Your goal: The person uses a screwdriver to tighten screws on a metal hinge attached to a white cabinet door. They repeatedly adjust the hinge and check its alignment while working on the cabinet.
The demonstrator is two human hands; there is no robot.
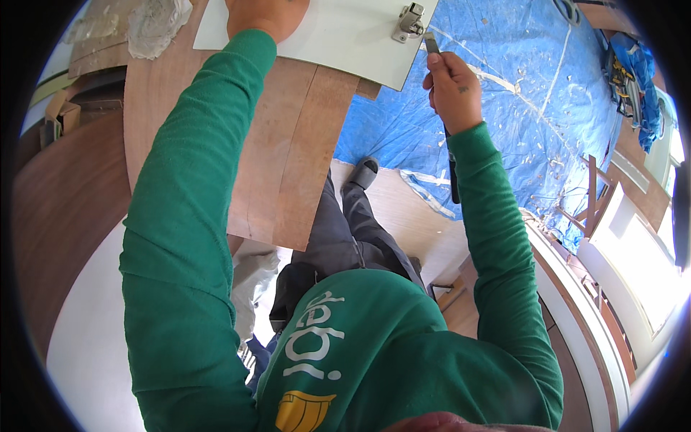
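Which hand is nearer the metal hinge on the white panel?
The right hand, gripping a dark tool; the left hand is farther from the hinge, over the panel.

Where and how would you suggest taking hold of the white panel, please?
Probably by its right edge, toward the near corner, coming from the person's right: that part of the white panel juts past the wooden worktop, so fingers could go underneath and a thumb on top, clear of the metal hinge.
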